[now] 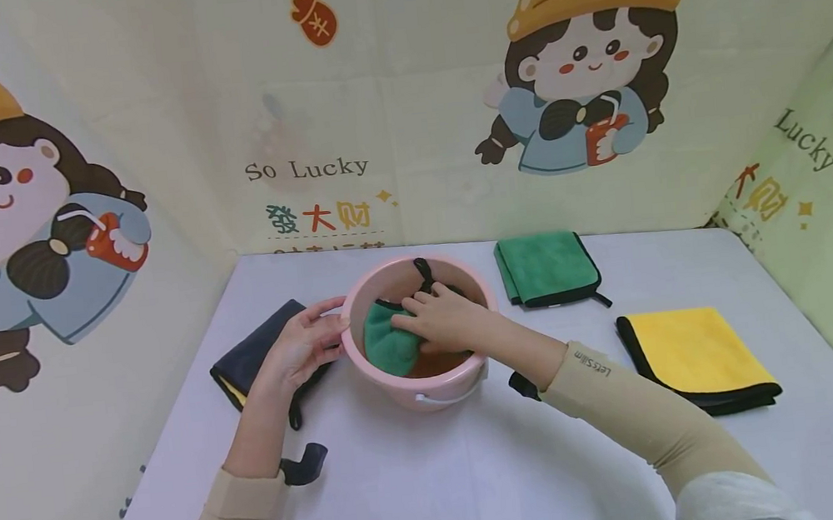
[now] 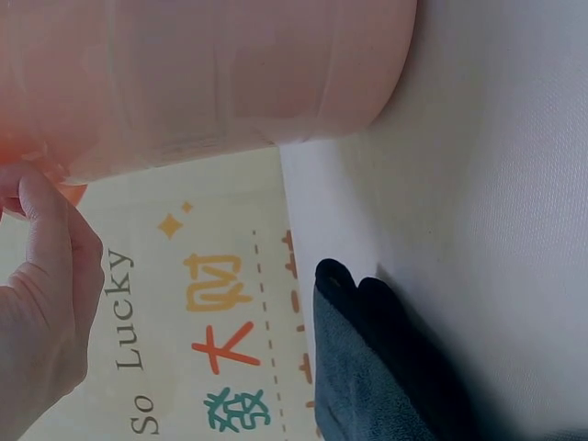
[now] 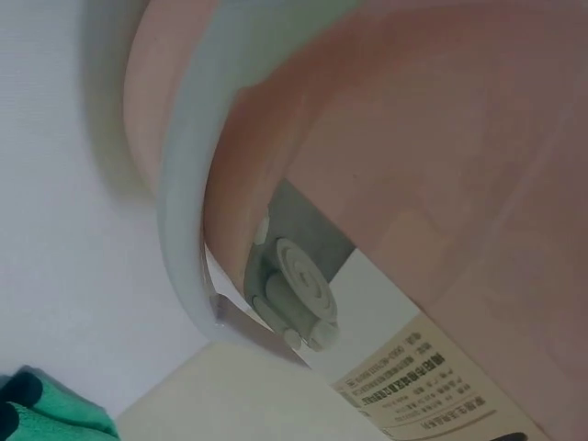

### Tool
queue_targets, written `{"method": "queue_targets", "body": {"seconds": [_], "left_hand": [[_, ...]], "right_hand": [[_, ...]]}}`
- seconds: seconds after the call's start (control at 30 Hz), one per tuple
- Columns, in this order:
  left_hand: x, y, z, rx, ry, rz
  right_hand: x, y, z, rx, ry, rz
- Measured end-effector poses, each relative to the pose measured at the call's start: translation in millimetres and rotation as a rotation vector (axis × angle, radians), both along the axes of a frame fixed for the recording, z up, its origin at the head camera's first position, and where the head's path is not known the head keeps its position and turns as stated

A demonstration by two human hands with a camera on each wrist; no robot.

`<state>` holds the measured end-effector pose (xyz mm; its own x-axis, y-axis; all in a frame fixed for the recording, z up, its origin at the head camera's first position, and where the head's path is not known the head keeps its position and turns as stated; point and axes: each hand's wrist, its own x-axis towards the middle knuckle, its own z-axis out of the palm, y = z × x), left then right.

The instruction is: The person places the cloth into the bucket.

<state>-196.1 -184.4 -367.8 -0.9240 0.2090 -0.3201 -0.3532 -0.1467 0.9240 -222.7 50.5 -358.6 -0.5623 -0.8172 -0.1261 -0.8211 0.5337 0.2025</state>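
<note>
And here's the heart of it: the green cloth (image 1: pixel 387 342) lies inside the pink bucket (image 1: pixel 399 391), bunched up against the left part of the wall, the longer way of its visible part running roughly from the table's back edge towards its front. The right hand (image 1: pixel 448 317) is the nearer one, reaching in over the right rim, its fingers right on the cloth; whether they grip it or merely touch, one cannot tell. The left hand (image 1: pixel 304 346) pinches the left rim, so the bucket's wall stands between it and the cloth.

Into the bucket, then! A black loop (image 1: pixel 423 269) sits up by the back wall, and the bottom shows brownish beside the cloth, water or shadow, hard to say. The pale handle (image 3: pixel 179 211) hangs down outside, a printed label (image 3: pixel 377 312) on the wall near it.

Round the table (image 1: pixel 424 494): a folded navy cloth (image 1: pixel 255 347) near the left edge, just by the left hand; a folded green towel (image 1: pixel 547 266) at the back edge, right of the bucket; a folded yellow cloth (image 1: pixel 700 350) over towards the right edge.
</note>
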Motion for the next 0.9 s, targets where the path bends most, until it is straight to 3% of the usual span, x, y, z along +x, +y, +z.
{"method": "queue_targets", "body": {"seconds": [0.3, 0.47, 0.63, 0.73, 0.9], "left_hand": [[-0.1, -0.5, -0.9, -0.008, 0.0, -0.001], [-0.5, 0.8, -1.3, -0.02, -0.005, 0.01], [-0.4, 2.0, -1.3, -0.02, -0.006, 0.006], [0.0, 1.4, -1.5, -0.022, -0.009, 0.003], [-0.2, 1.5, -1.9, -0.012, -0.012, -0.002]], "right_hand": [[-1.0, 1.1, -0.7, 0.018, -0.019, -0.002], [-2.6, 9.4, 2.0, -0.15, -0.025, 0.002], [1.0, 34.6, 12.6, -0.368, 0.029, -0.022], [7.6, 57.3, 22.2, -0.463, 0.055, -0.103], [19.6, 103.8, 30.3, -0.556, 0.105, -0.33]]}}
